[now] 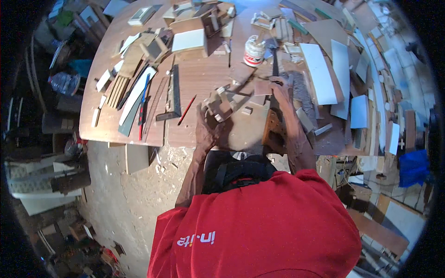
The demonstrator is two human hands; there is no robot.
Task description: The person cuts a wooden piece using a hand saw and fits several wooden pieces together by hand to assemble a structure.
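My left hand (pixel 206 131) is closed around the near left side of a small wooden assembly (pixel 221 103), made of light blocks and strips, low over the table. To its right, my right hand (pixel 282 91) pinches a small, flat, reddish-brown piece (pixel 263 88) by its right end; whether it is thin wood or sandpaper I cannot tell. A small light wood block (pixel 247 110) lies between my hands. Below my right forearm is a brown wooden handle (pixel 274 129), like that of a handsaw. Beyond my hands stands an open white tub (pixel 253 52) with a stick in it.
On the table (pixel 153 134), left of my hands, lie a red pencil (pixel 187 110), a dark try square (pixel 174 95) and a blue-and-red tool (pixel 143 109). Small wooden boxes (pixel 190 41) stand at the far side. White boards (pixel 320 74) and offcuts cover the right side.
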